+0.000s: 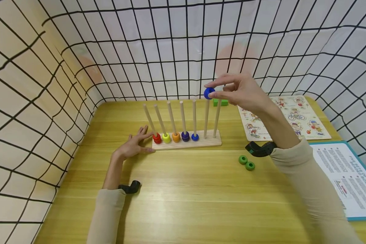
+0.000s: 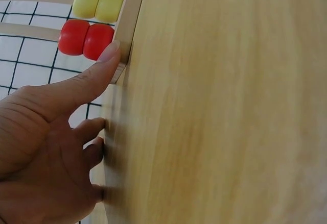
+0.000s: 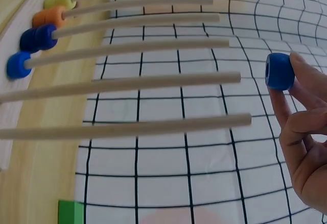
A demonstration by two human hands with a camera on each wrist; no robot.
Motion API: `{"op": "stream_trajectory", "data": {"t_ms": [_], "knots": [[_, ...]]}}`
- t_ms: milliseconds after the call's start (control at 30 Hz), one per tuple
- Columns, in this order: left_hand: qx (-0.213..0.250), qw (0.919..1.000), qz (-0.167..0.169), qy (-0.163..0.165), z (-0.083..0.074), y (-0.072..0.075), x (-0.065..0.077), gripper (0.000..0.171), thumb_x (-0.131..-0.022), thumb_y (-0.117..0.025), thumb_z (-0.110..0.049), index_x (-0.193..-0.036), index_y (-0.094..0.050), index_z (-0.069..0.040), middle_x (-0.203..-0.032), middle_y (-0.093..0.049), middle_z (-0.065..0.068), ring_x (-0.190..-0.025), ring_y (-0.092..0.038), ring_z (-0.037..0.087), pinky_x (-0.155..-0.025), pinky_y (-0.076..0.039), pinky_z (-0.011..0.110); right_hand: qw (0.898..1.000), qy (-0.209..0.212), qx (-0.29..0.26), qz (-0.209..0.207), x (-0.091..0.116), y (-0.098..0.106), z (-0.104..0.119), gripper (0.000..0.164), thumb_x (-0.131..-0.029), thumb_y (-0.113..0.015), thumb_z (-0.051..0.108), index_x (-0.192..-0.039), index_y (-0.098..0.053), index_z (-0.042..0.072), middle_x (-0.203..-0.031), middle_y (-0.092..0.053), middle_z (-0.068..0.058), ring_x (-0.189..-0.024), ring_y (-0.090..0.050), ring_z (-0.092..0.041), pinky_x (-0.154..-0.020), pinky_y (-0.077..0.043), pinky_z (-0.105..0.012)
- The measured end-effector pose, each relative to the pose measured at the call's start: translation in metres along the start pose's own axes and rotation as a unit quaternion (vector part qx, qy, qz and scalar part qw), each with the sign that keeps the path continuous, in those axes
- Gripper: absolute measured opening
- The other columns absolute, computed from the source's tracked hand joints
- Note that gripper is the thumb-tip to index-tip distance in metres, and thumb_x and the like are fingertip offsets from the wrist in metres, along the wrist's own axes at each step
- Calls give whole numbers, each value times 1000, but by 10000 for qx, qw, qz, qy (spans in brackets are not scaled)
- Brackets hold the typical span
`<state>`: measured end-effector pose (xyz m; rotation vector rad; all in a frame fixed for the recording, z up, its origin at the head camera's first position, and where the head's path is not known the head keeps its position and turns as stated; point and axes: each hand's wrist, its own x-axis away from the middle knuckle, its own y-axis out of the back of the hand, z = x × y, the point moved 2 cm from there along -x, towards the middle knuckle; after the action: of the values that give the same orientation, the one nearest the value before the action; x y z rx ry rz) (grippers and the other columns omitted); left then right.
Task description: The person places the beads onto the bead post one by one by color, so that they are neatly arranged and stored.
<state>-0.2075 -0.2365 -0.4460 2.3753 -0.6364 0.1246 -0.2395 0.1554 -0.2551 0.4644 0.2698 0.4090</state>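
Between thumb and fingertips, my right hand [image 1: 247, 92] pinches a blue bead [image 3: 280, 72] with a hole through it. In the right wrist view the bead is apart from the peg tips; in the head view it overlaps the top of the sixth peg [image 1: 206, 118]. My left hand [image 1: 134, 146] lies at the left end of the wooden peg base [image 1: 186, 146], fingers spread and thumb touching its edge. Low on the pegs sit red beads [image 2: 74, 38], yellow beads [image 2: 88, 2], orange beads [image 3: 48, 17], dark blue beads [image 3: 38, 38] and one blue bead [image 3: 19, 65].
Two green beads [image 1: 243, 160] lie on the table [image 1: 183, 200] right of the base. A green block [image 1: 221, 102] stands behind the pegs. At the right are a picture board [image 1: 292, 115] and a blue-edged printed sheet [image 1: 341, 176]. Black netting [image 1: 170, 51] surrounds the table.
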Motion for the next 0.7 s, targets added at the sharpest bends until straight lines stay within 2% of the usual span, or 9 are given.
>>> {"op": "stream_trajectory", "data": {"t_ms": [67, 100, 167, 233, 300, 400, 533, 700], "knots": [[21, 10000, 3, -4, 0, 0, -1, 78, -96, -74, -21, -162, -33, -7, -175, 9, 17, -160, 22, 34, -119, 27, 68, 10000, 40, -23, 76, -9, -6, 2, 32, -94, -78, 25, -124, -77, 15, -143, -59, -4, -65, -56, -3, -49, -35, -22], [46, 10000, 9, -5, 0, 0, 0, 78, -96, -74, -20, -162, -33, -7, -174, 9, 17, -160, 22, 34, -119, 27, 68, 9999, 74, -8, 121, -13, -10, 3, 31, -94, -78, 24, -123, -77, 15, -137, -60, -4, -61, -55, -4, -49, -38, -22], [74, 10000, 17, -19, 0, 1, 0, 78, -96, -73, -19, -162, -33, -7, -174, 9, 17, -160, 23, 34, -119, 28, 68, 9998, 97, 16, 189, -19, -15, 4, 29, -93, -79, 24, -121, -78, 16, -132, -64, -4, -72, -68, -6, -49, -39, -22], [81, 10000, 22, -21, 1, 1, 0, 78, -96, -73, -19, -162, -33, -7, -174, 10, 17, -160, 23, 35, -119, 28, 68, 9996, 140, 77, 252, -24, -20, 5, 28, -93, -79, 22, -120, -79, 15, -126, -67, -5, -77, -72, -11, -49, -38, -22], [64, 10000, 17, -14, 1, 1, 0, 78, -96, -73, -19, -162, -32, -7, -174, 10, 17, -160, 23, 35, -119, 28, 68, 9992, 97, 203, 327, -27, -24, 6, 28, -93, -79, 22, -120, -79, 15, -125, -67, -4, -70, -68, -13, -50, -37, -23], [50, 10000, 14, -10, 1, 1, 0, 78, -97, -73, -19, -162, -32, -7, -175, 10, 16, -160, 22, 34, -119, 27, 68, 9984, -17, 352, 432, -30, -28, 7, 28, -93, -79, 23, -121, -78, 14, -128, -67, -4, -53, -47, -12, -50, -32, -23], [48, 10000, 23, 7, 1, 0, -1, 79, -96, -74, -20, -162, -32, -7, -175, 9, 16, -160, 22, 34, -119, 27, 68, 9971, -221, 483, 537, -32, -32, 8, 31, -94, -78, 26, -122, -78, 14, -134, -64, -4, -46, -27, -8, -47, -28, -22], [-22, 10000, 23, 33, 1, 0, -1, 81, -96, -74, -21, -162, -31, -7, -174, 10, 16, -161, 21, 34, -120, 26, 67, 9959, -225, 626, 608, -32, -35, 11, 31, -93, -79, 27, -122, -78, 15, -135, -64, -3, -46, -24, -8, -48, -26, -22]]}}
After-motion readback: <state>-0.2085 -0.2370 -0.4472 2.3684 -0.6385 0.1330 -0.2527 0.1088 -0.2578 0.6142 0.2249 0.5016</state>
